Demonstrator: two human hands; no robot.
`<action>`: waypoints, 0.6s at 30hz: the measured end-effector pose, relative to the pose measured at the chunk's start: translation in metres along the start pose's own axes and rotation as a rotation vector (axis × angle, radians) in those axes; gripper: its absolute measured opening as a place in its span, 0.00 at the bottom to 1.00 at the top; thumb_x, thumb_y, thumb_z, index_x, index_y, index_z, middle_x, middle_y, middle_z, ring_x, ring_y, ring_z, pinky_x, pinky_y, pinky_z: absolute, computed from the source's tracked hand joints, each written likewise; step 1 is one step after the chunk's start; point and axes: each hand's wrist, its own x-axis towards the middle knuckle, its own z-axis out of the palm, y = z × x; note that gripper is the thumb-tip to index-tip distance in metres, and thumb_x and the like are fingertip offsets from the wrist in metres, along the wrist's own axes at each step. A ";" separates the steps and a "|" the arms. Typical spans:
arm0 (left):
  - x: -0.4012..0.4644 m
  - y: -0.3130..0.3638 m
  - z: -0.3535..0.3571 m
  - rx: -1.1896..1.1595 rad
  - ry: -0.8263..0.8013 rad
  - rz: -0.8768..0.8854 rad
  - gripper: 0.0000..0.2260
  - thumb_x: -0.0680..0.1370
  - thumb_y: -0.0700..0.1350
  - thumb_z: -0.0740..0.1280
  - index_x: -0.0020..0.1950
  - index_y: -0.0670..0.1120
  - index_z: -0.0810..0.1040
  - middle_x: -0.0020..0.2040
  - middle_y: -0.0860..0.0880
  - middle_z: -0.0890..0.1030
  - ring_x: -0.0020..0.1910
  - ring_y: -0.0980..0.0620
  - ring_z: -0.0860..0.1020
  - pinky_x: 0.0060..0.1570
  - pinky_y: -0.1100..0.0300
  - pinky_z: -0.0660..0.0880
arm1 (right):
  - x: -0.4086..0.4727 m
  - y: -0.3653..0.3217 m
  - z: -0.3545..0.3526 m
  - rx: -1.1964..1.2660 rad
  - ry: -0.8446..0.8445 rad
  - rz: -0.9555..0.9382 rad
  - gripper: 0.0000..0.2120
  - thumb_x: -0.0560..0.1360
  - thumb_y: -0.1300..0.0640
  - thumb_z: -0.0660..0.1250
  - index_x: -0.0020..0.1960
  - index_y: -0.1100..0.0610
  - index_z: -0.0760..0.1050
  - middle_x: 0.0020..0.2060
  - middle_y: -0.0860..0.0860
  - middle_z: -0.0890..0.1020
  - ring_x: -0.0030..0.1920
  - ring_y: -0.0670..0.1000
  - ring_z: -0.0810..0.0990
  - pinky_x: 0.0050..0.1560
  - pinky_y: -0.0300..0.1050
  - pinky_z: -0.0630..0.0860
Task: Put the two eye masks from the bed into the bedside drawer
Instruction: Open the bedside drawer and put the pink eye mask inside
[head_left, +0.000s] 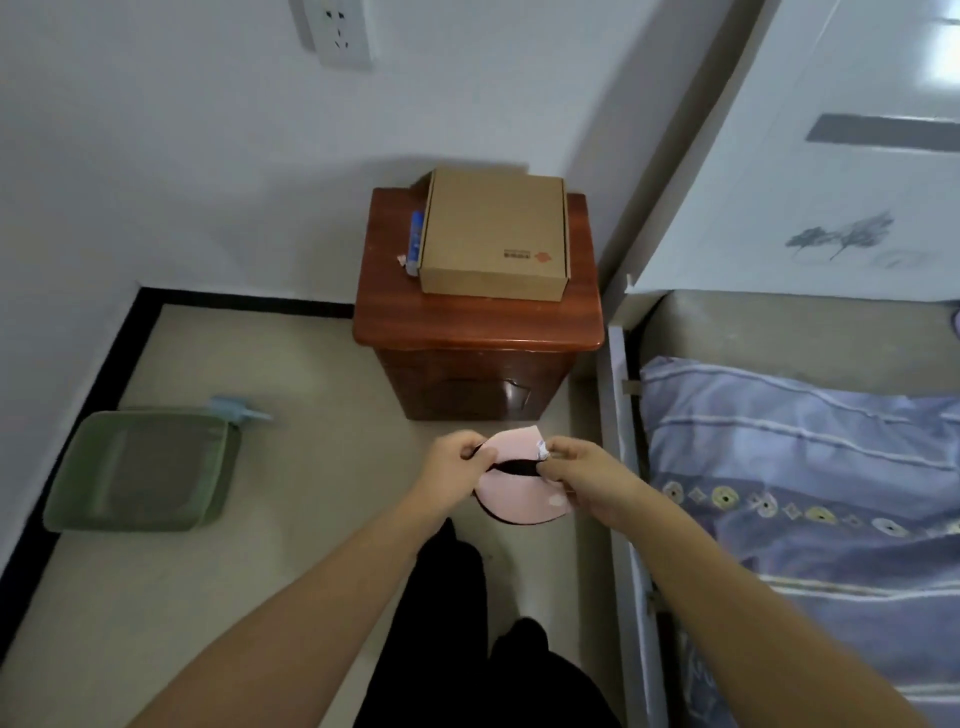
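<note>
A pink eye mask (511, 493) with a black strap hangs between both hands in front of the reddish wooden bedside cabinet (478, 332). My left hand (457, 465) pinches its left end and my right hand (582, 473) pinches its right end by a small white tag. Whether a second mask lies behind the pink one, I cannot tell. The cabinet's drawer front (467, 397) is closed. The bed (810, 467) with a blue striped cover lies to the right.
A cardboard box (493, 234) and a blue tube (415, 239) sit on the cabinet top. A green plastic bin (140, 467) stands on the floor at the left. My dark trouser legs (467, 649) are below. A wall socket (337, 31) is above.
</note>
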 end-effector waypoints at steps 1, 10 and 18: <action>0.013 -0.005 -0.002 -0.009 -0.031 -0.049 0.05 0.77 0.36 0.64 0.48 0.36 0.78 0.42 0.39 0.77 0.37 0.48 0.74 0.33 0.58 0.73 | 0.015 0.005 0.001 -0.019 0.005 0.051 0.09 0.73 0.65 0.62 0.40 0.54 0.78 0.38 0.55 0.78 0.36 0.51 0.78 0.31 0.38 0.74; 0.204 -0.063 -0.068 -0.050 0.104 -0.338 0.12 0.80 0.37 0.57 0.37 0.48 0.68 0.37 0.48 0.73 0.39 0.49 0.74 0.42 0.58 0.72 | 0.189 0.017 -0.057 -0.474 0.406 -0.009 0.09 0.78 0.61 0.58 0.54 0.62 0.73 0.70 0.62 0.66 0.62 0.58 0.71 0.62 0.50 0.69; 0.290 -0.121 -0.073 -0.051 0.562 0.062 0.27 0.73 0.31 0.61 0.71 0.42 0.61 0.66 0.47 0.69 0.62 0.56 0.65 0.66 0.61 0.62 | 0.269 0.034 -0.059 -0.283 0.701 -0.234 0.19 0.75 0.64 0.57 0.66 0.59 0.69 0.73 0.54 0.61 0.65 0.53 0.68 0.52 0.27 0.59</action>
